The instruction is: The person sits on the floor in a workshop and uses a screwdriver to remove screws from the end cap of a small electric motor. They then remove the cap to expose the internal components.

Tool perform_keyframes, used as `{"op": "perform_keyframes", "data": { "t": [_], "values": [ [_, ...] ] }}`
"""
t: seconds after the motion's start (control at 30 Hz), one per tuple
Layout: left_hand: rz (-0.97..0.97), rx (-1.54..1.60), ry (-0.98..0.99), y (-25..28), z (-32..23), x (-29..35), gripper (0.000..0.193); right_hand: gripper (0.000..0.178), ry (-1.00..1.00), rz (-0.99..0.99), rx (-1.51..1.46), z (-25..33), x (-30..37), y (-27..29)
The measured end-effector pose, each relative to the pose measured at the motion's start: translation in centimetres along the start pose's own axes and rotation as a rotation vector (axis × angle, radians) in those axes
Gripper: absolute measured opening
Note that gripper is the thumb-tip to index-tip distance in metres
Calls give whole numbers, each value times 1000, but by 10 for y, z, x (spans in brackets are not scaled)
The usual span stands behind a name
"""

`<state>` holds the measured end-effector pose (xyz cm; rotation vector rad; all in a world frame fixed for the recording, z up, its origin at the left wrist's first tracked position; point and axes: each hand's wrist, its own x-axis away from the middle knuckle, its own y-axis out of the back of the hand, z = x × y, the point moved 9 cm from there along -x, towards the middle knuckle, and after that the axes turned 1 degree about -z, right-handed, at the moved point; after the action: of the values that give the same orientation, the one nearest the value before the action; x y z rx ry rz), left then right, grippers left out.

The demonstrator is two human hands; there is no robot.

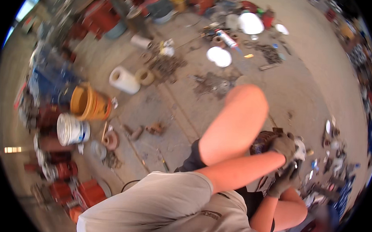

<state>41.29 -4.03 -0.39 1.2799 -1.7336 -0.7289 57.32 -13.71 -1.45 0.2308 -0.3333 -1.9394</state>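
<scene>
My left hand (283, 147), in a grey-brown work glove, reaches across to my right and is wrapped over a round machine part. The part's dark reddish-brown body (263, 142) shows beside the glove, and a pale metal end (300, 149) shows past the fingers. Just below, my right hand (283, 181), gloved alike, is closed close to the metal end. A small dark thing with a bright spot shows at its fingertips, too blurred to name. My raised knee (246, 104) and left forearm hide some of the part.
A yellow bucket (89, 102), a white bucket (72, 129) and a white roll (124, 80) stand to the left. Ahead lie a sealant tube (226, 38), white discs (219, 57) and loose metal bits. Red motor housings (92, 191) line the left; scattered parts lie at the right.
</scene>
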Motion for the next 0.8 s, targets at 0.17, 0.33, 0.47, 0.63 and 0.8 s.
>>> {"op": "perform_keyframes", "data": {
  "t": [0.17, 0.33, 0.47, 0.63, 0.8],
  "values": [
    [-32, 171, 255, 7, 8, 43, 85, 58, 85, 147, 173, -36, -13, 34],
    [-167, 1, 60, 5, -21, 7, 66, 66, 363, 131, 396, -10, 1, 15],
    [-219, 65, 93, 27, -3, -9, 69, 70, 416, 131, 475, 32, -8, -36],
    [-216, 90, 72, 29, -7, -17, 73, 62, 351, 77, 232, 34, -31, -23],
    [-189, 47, -58, 28, -39, -63, 78, 61, 401, 70, 457, 16, -110, 3]
  ]
}}
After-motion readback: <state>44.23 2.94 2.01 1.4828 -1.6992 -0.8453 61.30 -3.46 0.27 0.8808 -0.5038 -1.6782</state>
